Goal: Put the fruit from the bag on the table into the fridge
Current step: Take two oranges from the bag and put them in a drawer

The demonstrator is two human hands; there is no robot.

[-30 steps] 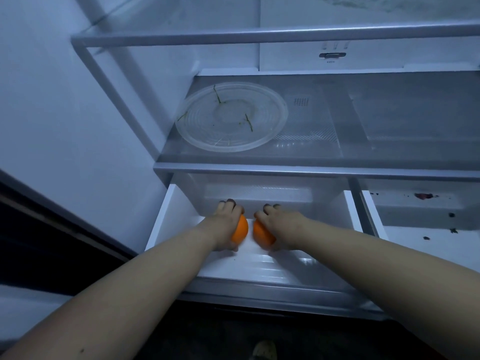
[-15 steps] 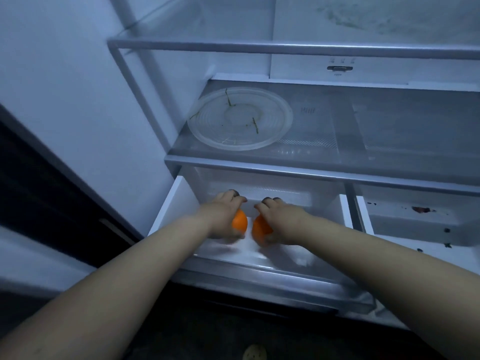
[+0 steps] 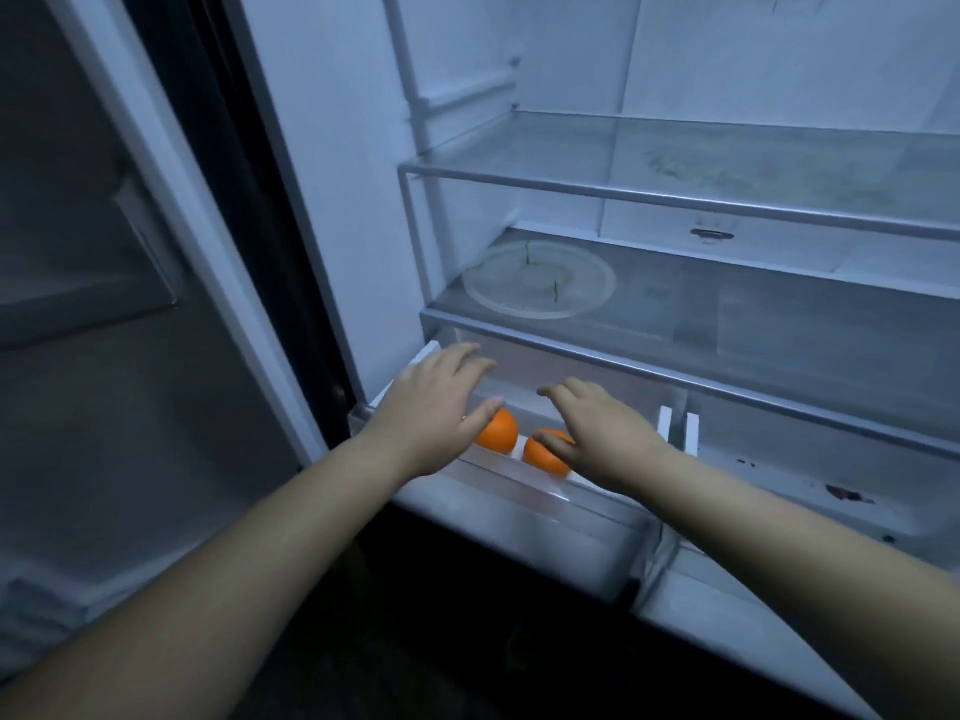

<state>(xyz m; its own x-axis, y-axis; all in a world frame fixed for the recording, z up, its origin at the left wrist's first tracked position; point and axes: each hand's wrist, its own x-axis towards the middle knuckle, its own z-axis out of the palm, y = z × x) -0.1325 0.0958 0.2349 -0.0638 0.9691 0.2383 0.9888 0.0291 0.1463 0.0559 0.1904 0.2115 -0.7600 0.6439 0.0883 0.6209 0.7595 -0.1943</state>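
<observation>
Two oranges lie side by side in the pulled-out left crisper drawer (image 3: pixel 524 517) of the open fridge: the left orange (image 3: pixel 500 431) and the right orange (image 3: pixel 545 453). My left hand (image 3: pixel 434 410) hovers over the left orange with fingers spread and relaxed, holding nothing. My right hand (image 3: pixel 602 433) is above the right orange, fingers loosely extended, its thumb near the fruit's top. Both hands partly cover the oranges.
A clear round plate (image 3: pixel 539 280) with bits of stem sits on the glass shelf (image 3: pixel 727 350) above the drawer. A second drawer (image 3: pixel 810 491) to the right has dark stains. The open fridge door (image 3: pixel 104 330) stands at left. Another glass shelf (image 3: pixel 675 194) is higher up.
Both hands have let go of the oranges and lifted up and back out of the drawer. The oranges stay in the drawer. The view has swung left and pulled back.
</observation>
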